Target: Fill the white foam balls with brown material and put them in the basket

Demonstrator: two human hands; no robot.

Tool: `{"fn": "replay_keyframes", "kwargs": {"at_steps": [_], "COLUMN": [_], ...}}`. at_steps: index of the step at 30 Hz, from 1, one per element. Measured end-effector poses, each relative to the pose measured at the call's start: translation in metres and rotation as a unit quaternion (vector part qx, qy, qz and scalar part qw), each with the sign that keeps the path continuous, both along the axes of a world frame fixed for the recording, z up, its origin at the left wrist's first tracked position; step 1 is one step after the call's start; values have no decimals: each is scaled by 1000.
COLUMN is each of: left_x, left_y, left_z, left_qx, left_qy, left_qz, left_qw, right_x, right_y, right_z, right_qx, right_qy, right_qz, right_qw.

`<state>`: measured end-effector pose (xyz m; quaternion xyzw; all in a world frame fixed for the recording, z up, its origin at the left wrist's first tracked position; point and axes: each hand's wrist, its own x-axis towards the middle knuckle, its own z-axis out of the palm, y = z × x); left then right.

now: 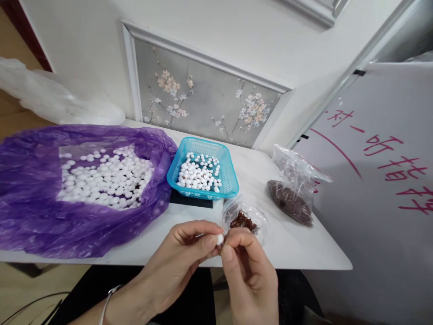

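At the bench's (297,253) near edge, my left hand (181,264) pinched a white bead (219,239) between thumb and forefinger; my right hand (248,271), fingers curled shut, touched it. Beyond sat a small bag (245,219), a blue basket (203,169) and a purple bag (77,189).

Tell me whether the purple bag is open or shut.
Open: the purple bag has its mouth spread wide, showing white beads inside.
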<state>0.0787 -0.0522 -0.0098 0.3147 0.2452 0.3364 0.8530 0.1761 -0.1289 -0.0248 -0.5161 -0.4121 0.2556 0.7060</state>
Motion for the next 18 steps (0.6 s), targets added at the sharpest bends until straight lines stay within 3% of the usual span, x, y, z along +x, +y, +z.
{"fn": "replay_keyframes", "kwargs": {"at_steps": [5, 13, 18], "left_x": [0, -3, -4], "left_y": [1, -1, 0], "left_z": [-5, -5, -5], "left_qx": [45, 46, 78], "left_qy": [5, 5, -7], "left_qz": [14, 25, 7], "left_qw": [999, 999, 997], "right_x": [-3, -2, -4], "right_y": [1, 2, 3], "right_z": [0, 1, 1], "right_qx": [1, 3, 9], "right_qy": [-1, -4, 20], "right_qz": [-9, -2, 4], "right_qw": [1000, 1000, 1000]}}
